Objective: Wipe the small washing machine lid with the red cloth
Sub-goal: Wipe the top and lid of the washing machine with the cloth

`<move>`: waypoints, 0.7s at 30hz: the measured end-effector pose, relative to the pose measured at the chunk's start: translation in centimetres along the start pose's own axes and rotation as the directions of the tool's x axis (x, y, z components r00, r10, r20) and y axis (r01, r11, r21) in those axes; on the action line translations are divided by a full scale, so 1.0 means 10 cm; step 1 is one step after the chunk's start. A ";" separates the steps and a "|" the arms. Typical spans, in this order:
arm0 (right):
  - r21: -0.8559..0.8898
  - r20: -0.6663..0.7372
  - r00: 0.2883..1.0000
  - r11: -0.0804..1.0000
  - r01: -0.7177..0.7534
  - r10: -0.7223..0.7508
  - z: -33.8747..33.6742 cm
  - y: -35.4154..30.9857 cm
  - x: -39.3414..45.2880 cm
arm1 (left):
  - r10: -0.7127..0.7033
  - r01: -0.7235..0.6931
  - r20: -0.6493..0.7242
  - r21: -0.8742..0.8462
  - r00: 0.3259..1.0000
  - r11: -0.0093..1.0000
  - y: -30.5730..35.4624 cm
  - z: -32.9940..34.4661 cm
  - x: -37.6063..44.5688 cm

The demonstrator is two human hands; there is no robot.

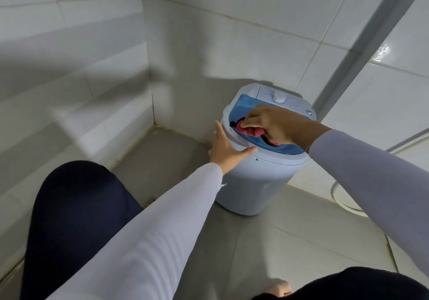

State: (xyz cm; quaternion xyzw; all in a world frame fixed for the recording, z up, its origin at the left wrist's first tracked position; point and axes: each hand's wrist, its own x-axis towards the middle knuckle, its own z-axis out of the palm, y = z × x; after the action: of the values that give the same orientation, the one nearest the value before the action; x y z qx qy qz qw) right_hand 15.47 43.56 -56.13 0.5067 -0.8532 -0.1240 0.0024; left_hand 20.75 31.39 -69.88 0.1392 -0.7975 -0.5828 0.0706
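A small white washing machine [253, 183] stands on the floor against the tiled wall. Its blue translucent lid [243, 106] faces up, with a white control panel and round knob [278, 97] behind it. My right hand [276, 125] grips a bunched red cloth [249, 130] and presses it onto the middle of the lid. My left hand [226, 147] rests flat on the machine's front left rim, fingers straight and thumb spread along the edge.
Grey tiled walls meet in a corner [154, 123] to the left of the machine. A white round floor fitting [343, 197] lies to the right. My knees in dark trousers [76, 207] fill the lower left and bottom right, and the grey tiled floor [290, 241] lies between them.
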 end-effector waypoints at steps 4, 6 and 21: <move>-0.003 -0.046 0.994 0.995 0.103 -0.103 0.07 0.14 0.00 | -0.020 0.020 -0.033 -0.010 0.999 1.000 -0.03 0.10 -0.04; 0.000 -0.068 0.983 0.986 0.169 -0.168 0.13 0.18 -0.01 | -0.021 0.021 -0.053 -0.002 0.998 1.000 -0.04 0.12 -0.04; 0.068 -0.054 0.949 0.947 0.313 -0.309 0.50 0.32 0.06 | -0.156 0.171 -0.096 0.179 0.983 0.969 0.03 0.09 -0.02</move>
State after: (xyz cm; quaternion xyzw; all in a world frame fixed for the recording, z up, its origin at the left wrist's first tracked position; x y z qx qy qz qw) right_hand 11.77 45.49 -60.33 0.6371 -0.7665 -0.0794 -0.0180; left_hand 20.68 32.31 -69.89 0.2341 -0.8308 -0.5033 0.0411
